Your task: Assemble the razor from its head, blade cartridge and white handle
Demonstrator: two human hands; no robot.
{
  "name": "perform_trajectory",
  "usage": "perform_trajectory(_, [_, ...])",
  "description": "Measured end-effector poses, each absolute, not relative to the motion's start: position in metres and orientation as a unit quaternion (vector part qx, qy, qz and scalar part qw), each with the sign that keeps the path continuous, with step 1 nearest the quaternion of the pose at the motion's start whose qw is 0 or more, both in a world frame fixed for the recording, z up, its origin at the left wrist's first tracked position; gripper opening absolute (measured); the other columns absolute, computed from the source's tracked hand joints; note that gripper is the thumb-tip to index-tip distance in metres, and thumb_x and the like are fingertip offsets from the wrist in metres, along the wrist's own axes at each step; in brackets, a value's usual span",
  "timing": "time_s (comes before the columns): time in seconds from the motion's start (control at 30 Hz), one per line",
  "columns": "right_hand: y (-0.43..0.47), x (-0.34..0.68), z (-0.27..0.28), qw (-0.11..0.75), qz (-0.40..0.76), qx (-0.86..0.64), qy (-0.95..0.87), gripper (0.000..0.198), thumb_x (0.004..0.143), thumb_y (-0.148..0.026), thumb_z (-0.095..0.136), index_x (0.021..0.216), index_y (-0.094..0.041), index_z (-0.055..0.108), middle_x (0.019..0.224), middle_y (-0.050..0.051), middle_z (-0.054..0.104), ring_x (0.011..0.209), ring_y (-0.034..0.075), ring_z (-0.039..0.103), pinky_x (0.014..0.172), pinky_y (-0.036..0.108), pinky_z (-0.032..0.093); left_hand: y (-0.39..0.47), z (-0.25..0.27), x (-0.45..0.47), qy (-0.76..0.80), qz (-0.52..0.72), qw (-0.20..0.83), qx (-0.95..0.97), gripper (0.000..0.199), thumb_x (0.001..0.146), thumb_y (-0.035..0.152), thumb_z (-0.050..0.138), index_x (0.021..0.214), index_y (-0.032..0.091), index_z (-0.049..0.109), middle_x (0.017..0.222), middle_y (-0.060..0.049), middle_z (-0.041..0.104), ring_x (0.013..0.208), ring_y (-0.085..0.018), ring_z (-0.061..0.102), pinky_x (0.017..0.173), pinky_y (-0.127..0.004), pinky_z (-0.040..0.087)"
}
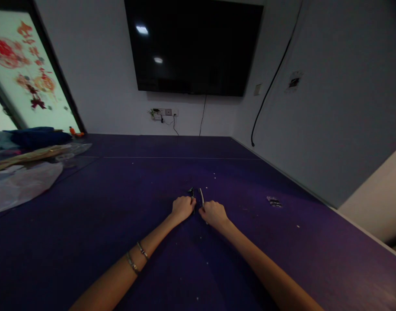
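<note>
Both my hands are close together over the purple surface [146,242], a little below the middle of the view. The fingers of my left hand [183,208] are closed round a thin dark object [191,190] with a wider, shiny upper end; its kind is too small to tell. Pinched in my right hand [215,213] is a slim whitish stick [201,196], slightly curved, its upper end pointing away from me. A narrow gap separates the two objects. My fingers hide the lower part of each.
To the right lies a small clear packet [275,201] with dark strips. Tiny white bits dot the surface. Clear plastic bags [29,181] and dark blue cloth [40,137] lie at the left. A television [194,47] hangs on the far wall; a black cable [271,86] dangles at the right.
</note>
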State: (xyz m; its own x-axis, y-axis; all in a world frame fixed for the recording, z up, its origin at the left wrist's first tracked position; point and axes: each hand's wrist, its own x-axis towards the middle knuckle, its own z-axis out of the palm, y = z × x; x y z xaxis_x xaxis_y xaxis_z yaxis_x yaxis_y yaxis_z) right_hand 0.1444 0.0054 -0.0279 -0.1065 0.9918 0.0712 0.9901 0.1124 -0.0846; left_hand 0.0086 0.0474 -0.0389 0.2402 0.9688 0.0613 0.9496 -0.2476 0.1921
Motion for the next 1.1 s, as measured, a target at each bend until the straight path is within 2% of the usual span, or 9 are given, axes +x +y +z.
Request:
perform_trajectory(0.23, [0.007,0.154,-0.029,0.074,0.003,-0.665,-0.743,0.044,0.088,-0.042,0.034,0.088,-0.013,0.067,0.086,0.015,0.068,0.08,0.025,0.066,0.069,0.032,0.046,0.054,-0.047,0.006,0.598,0.123,0.065,0.789,0.046,0.09,0.042,0.03,0.085,0.016,0.068,0.089,-0.014,0.069,0.084,-0.023,0.064,0.073,-0.031,0.044])
perform_trajectory(0.33, [0.007,0.185,-0.021,0.107,0.01,-0.655,-0.747,0.037,0.086,-0.042,0.039,0.088,-0.016,0.065,0.085,0.01,0.068,0.078,0.022,0.065,0.067,0.03,0.046,0.059,-0.049,-0.001,0.585,0.158,0.075,0.792,0.041,0.089,0.039,0.034,0.078,0.016,0.067,0.083,-0.01,0.068,0.078,-0.02,0.063,0.069,-0.026,0.042])
perform_trajectory(0.43, [0.011,0.243,-0.012,0.163,0.05,-0.603,-0.78,0.025,0.079,-0.033,0.052,0.096,-0.019,0.063,0.098,0.006,0.065,0.083,0.018,0.062,0.07,0.026,0.045,0.066,-0.049,-0.015,0.561,0.201,0.09,0.798,0.04,0.09,0.034,0.032,0.07,0.016,0.062,0.073,-0.005,0.065,0.069,-0.014,0.059,0.065,-0.022,0.038])
perform_trajectory(0.57, [0.019,0.341,-0.009,0.21,0.083,-0.609,-0.761,0.039,0.071,-0.018,0.057,0.11,-0.014,0.059,0.114,0.01,0.059,0.092,0.018,0.06,0.081,0.027,0.045,0.075,-0.048,-0.038,0.543,0.259,0.114,0.791,0.038,0.087,0.034,0.033,0.06,0.016,0.053,0.058,0.001,0.054,0.057,-0.011,0.049,0.058,-0.021,0.034])
perform_trajectory(0.63, [0.02,0.385,-0.009,0.202,0.076,-0.631,-0.745,0.043,0.069,-0.014,0.056,0.112,-0.012,0.058,0.116,0.012,0.059,0.099,0.019,0.058,0.085,0.028,0.044,0.08,-0.049,-0.046,0.541,0.284,0.131,0.78,0.038,0.086,0.035,0.032,0.057,0.017,0.048,0.054,0.002,0.049,0.055,-0.011,0.047,0.056,-0.021,0.032])
perform_trajectory(0.73, [0.018,0.43,-0.008,0.159,0.085,-0.692,-0.699,0.051,0.066,-0.013,0.058,0.117,-0.012,0.057,0.116,0.012,0.06,0.1,0.021,0.058,0.082,0.026,0.045,0.084,-0.052,-0.051,0.543,0.306,0.154,0.767,0.038,0.085,0.037,0.03,0.055,0.018,0.045,0.05,0.003,0.045,0.052,-0.012,0.046,0.053,-0.021,0.032])
perform_trajectory(0.9, [0.015,0.46,-0.008,0.083,0.12,-0.714,-0.685,0.057,0.06,-0.008,0.06,0.116,-0.015,0.059,0.115,0.01,0.062,0.1,0.021,0.06,0.082,0.026,0.045,0.086,-0.054,-0.051,0.537,0.319,0.179,0.76,0.037,0.083,0.038,0.033,0.054,0.019,0.045,0.048,0.003,0.044,0.05,-0.012,0.046,0.052,-0.022,0.032])
perform_trajectory(1.1, [0.02,0.469,-0.02,0.085,0.154,-0.702,-0.69,0.065,0.059,-0.005,0.054,0.123,-0.018,0.053,0.122,0.009,0.059,0.101,0.02,0.06,0.08,0.025,0.047,0.084,-0.054,-0.055,0.53,0.344,0.213,0.745,0.036,0.081,0.04,0.034,0.054,0.019,0.046,0.047,0.004,0.045,0.048,-0.012,0.046,0.052,-0.022,0.031])
